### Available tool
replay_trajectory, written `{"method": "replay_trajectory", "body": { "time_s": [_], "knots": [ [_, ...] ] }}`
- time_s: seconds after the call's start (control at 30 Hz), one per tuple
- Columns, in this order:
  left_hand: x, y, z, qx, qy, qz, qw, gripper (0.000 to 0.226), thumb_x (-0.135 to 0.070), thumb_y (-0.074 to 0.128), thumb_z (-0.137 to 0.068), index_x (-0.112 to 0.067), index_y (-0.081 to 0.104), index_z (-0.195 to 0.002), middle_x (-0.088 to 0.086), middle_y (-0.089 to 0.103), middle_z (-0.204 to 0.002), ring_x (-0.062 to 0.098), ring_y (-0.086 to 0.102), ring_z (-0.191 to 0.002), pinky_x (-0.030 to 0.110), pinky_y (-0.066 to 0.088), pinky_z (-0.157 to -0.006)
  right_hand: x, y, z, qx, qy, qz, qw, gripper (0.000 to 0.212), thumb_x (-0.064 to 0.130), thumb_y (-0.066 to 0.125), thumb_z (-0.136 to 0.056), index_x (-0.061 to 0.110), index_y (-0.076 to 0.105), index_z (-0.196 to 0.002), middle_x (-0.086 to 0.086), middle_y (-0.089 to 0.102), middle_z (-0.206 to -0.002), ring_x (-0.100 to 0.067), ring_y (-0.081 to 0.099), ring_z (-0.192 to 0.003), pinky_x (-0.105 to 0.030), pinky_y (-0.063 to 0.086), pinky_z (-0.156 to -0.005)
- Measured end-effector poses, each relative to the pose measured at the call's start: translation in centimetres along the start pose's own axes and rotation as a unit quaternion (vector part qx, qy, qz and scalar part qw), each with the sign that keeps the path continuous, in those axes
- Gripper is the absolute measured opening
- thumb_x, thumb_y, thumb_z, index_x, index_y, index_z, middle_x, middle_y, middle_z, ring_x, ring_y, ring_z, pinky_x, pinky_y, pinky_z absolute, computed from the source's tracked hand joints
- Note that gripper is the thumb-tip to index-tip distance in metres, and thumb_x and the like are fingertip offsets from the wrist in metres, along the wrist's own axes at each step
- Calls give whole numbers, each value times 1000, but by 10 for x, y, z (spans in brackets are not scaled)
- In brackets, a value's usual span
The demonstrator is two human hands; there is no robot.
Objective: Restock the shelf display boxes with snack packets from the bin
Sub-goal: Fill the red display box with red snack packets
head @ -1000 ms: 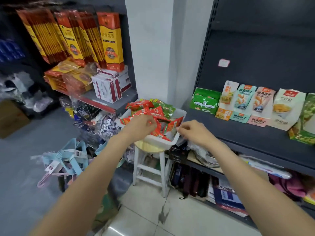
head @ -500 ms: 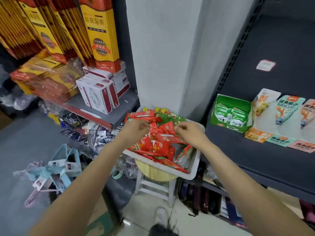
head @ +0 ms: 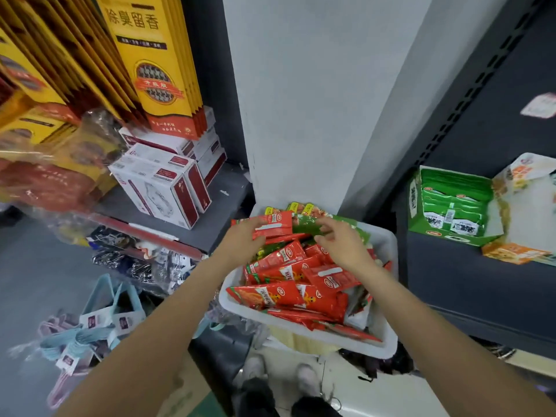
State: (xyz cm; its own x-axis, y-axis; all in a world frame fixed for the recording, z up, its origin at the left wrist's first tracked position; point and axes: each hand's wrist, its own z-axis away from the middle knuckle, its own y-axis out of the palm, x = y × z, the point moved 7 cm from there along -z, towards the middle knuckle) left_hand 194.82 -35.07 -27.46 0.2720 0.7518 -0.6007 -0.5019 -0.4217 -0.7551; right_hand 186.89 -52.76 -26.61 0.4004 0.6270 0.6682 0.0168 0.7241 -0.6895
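Down low, pale shoes (head: pixel 272 376) on the tiled floor, then up to the white bin (head: pixel 386 299), heaped with red snack packets (head: pixel 288 294) and a few green ones at its far end. Both hands deep in the pile: left hand (head: pixel 240 245) with fingers curled on a red packet (head: pixel 272 225), right hand (head: pixel 340 243) with fingertips pinching a green packet (head: pixel 307 227), the two nearly touching. Further back to the right, green display box (head: pixel 445 206) on the dark shelf (head: pixel 469 284), part filled with green packets, an orange display box (head: pixel 523 218) just beside it
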Motion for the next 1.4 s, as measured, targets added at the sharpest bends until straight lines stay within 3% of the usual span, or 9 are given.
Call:
{"method": "replay_trajectory", "body": {
  "time_s": [0.17, 0.33, 0.57, 0.67, 0.8, 0.93, 1.17, 1.3, 1.4],
  "knots": [
    [33, 4, -32, 60, 26, 11, 998, 40, -21, 52, -95, -20, 48, -136, 7, 52, -134, 21, 54, -116, 26, 40, -92, 12, 20, -11, -10, -6, 35, 999, 39, 15, 64, -88, 18, 58, -126, -3, 59, -125, -19, 56, -112, -28, 42, -93],
    [53, 3, -45, 103, 72, -3, 992, 45, -13, 54, -93, -16, 46, -137, 10, 51, -132, 25, 48, -122, 29, 37, -97, 9, 22, -22, -63, 29, 46, 997, 15, 21, 61, -90, 17, 71, -101, 4, 65, -100, -14, 58, -91, -31, 47, -84],
    [76, 10, -61, 139, 86, -7, 987, 53, -14, 63, -88, -18, 45, -138, 11, 52, -125, 26, 54, -113, 35, 44, -95, -3, -12, -15, -190, 89, -27, 977, 14, 17, 60, -91, 10, 68, -100, -1, 68, -94, -12, 60, -87, -19, 41, -74],
    [78, 11, -68, 123, 85, 2, 989, 67, -16, 73, -80, -16, 42, -140, 8, 47, -131, 22, 47, -120, 31, 37, -101, -6, -28, -6, -235, 100, -22, 967, 10, 17, 59, -91, 10, 67, -94, 2, 63, -84, -10, 56, -78, -8, 35, -58],
    [66, 13, -77, 104, 96, -9, 990, 74, -18, 76, -76, -17, 39, -140, 7, 47, -129, 24, 46, -119, 43, 41, -101, -12, -42, 4, -288, 122, -20, 950, 13, 21, 58, -92, 10, 65, -91, 1, 62, -80, -14, 58, -76, -25, 41, -63],
    [54, 14, -83, 90, 112, -82, 986, 65, -21, 73, -78, -17, 44, -136, 8, 52, -120, 25, 49, -113, 45, 46, -92, -15, -40, 4, -273, 139, -32, 951, 16, 23, 55, -94, 11, 65, -97, 2, 61, -84, -15, 58, -78, -25, 44, -65],
    [44, -8, -78, 34, 111, 8, 993, 45, -23, 66, -83, -19, 53, -126, 4, 56, -105, 18, 56, -95, 29, 41, -74, -14, -42, 1, -293, 144, -35, 944, 17, 25, 50, -97, 13, 61, -100, 0, 63, -89, -18, 61, -84, -34, 52, -74],
    [39, -25, -73, 7, 95, 90, 991, 49, -19, 62, -88, -16, 43, -134, -1, 57, -100, -2, 52, -75, 10, 39, -60, -10, -47, -1, -301, 135, -23, 944, 18, 24, 47, -98, 11, 58, -101, -2, 62, -88, -18, 60, -79, -29, 43, -65],
    [39, -26, -72, 19, 80, 123, 989, 41, -15, 55, -93, -16, 42, -131, -2, 57, -93, -4, 50, -69, 8, 39, -54, -6, -53, 1, -316, 123, -28, 940, 17, 24, 46, -98, 12, 58, -99, -1, 62, -85, -15, 58, -74, -27, 40, -60]
  ]
}}
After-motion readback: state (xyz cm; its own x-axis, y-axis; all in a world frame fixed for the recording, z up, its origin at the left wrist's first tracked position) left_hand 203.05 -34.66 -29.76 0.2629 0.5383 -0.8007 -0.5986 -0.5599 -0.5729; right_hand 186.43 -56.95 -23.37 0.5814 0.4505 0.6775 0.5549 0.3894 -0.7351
